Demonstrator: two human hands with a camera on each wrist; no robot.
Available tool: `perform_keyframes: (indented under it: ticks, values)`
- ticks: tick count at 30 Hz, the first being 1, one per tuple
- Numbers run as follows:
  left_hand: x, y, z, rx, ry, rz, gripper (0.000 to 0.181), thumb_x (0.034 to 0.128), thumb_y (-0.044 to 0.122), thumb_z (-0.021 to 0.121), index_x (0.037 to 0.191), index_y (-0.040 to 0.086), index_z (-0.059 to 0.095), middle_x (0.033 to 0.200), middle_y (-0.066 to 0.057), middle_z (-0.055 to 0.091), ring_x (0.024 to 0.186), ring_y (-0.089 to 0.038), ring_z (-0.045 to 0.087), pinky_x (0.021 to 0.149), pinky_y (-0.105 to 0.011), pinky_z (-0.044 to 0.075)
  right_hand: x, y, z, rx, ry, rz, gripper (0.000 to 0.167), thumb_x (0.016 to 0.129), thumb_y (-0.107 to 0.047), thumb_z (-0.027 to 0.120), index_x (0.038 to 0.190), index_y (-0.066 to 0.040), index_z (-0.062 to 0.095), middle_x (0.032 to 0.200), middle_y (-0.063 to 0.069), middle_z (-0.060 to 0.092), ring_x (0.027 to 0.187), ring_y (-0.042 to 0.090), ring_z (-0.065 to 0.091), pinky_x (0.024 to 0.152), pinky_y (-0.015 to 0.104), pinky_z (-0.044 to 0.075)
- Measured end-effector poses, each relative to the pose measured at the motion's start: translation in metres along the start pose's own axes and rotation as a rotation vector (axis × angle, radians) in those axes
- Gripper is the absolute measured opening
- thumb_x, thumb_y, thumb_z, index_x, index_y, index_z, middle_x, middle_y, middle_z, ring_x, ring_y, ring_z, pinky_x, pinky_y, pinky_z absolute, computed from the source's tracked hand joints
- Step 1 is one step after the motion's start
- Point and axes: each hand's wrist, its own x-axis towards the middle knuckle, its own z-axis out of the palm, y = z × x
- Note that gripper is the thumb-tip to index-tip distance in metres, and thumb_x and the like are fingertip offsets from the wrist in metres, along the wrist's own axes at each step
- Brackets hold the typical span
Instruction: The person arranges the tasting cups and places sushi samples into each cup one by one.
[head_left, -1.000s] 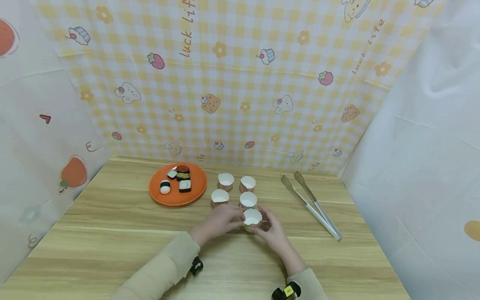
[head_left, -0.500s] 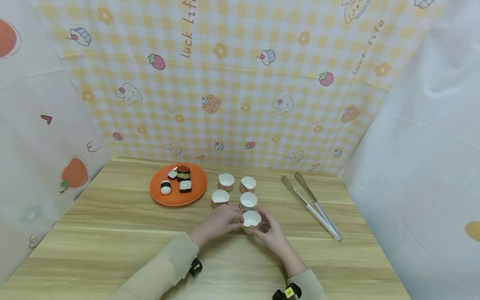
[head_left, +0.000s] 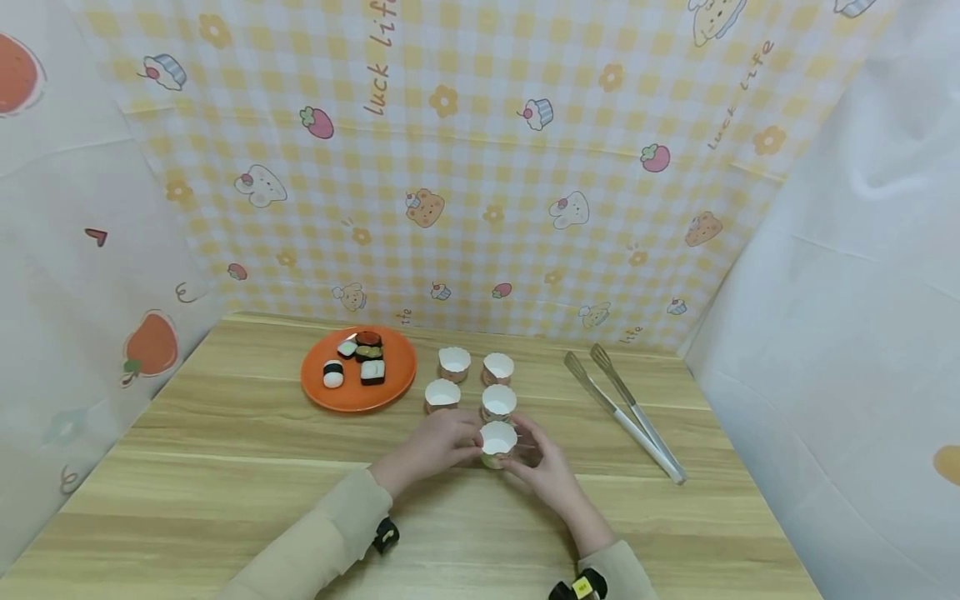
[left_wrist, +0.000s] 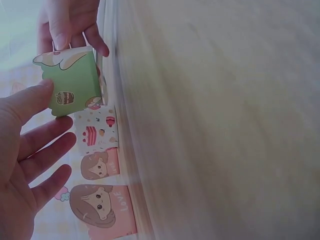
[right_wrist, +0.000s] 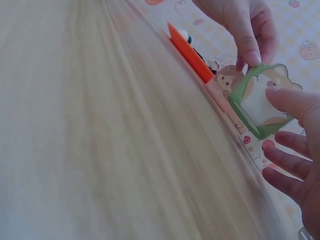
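Both hands hold a green paper baking cup [head_left: 498, 443] with a white scalloped rim, at the near end of the group of cups. My left hand [head_left: 438, 446] pinches its left side, thumb on the near wall. From the right, my right hand [head_left: 551, 471] pinches it between thumb and fingers. In the left wrist view, the green wall of the cup [left_wrist: 75, 82] carries a small cake print, and its base is tilted. Whether it touches the table cannot be told. Right behind it stands another paper cup [head_left: 498, 403], upright.
Several more upright paper cups stand behind, among them a pink one [head_left: 442, 397] near my left hand. An orange plate [head_left: 352, 400] with several sushi pieces [head_left: 372, 372] lies at the back left. Metal tongs [head_left: 637, 429] lie spread on the wooden table [head_left: 247, 500] at right.
Between the two hands, the green paper baking cup has shifted slightly left and a little toward me. The hands keep their grip. Other cups, plate and tongs stay in place.
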Motion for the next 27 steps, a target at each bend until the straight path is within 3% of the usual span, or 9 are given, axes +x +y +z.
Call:
perform_keyframes:
  ticks: [8,14,18,27]
  values:
    - [-0.006,-0.002,-0.005,0.010,0.010,0.000,0.006,0.0829,0.020,0.076,0.086,0.015,0.074,0.087,0.007,0.062,0.079,-0.007,0.057,0.070,-0.020,0.050,-0.003,0.012,-0.006,-0.014,0.041,0.022,0.057,0.081,0.006,0.072,0.132,0.010,0.046,0.118,0.028,0.058,0.109,0.046,0.055,0.094,0.057,0.045]
    - [-0.012,-0.005,-0.009,0.042,-0.007,-0.030,0.008,0.0828,0.023,0.076,0.086,0.016,0.074,0.090,0.006,0.065,0.082,-0.009,0.058,0.074,-0.025,0.051,-0.003,0.043,-0.013,-0.071,0.107,0.047,0.051,0.082,0.000,0.073,0.129,0.005,0.053,0.114,0.021,0.063,0.104,0.035,0.061,0.092,0.046,0.050]
    - [-0.017,-0.009,-0.011,0.042,-0.029,-0.053,0.008,0.0836,0.024,0.076,0.087,0.017,0.074,0.090,0.007,0.064,0.083,-0.009,0.057,0.075,-0.026,0.051,-0.004,0.048,-0.021,-0.099,0.127,0.056,0.049,0.084,-0.006,0.073,0.128,0.004,0.055,0.112,0.016,0.064,0.101,0.031,0.061,0.090,0.041,0.052]
    - [-0.027,-0.020,-0.014,0.026,-0.030,-0.085,0.005,0.0842,0.022,0.075,0.088,0.018,0.074,0.091,0.009,0.062,0.082,-0.006,0.056,0.074,-0.025,0.051,-0.005,0.049,-0.045,-0.152,0.200,0.115,0.047,0.085,-0.010,0.072,0.127,0.001,0.056,0.119,0.016,0.061,0.111,0.034,0.054,0.097,0.048,0.046]
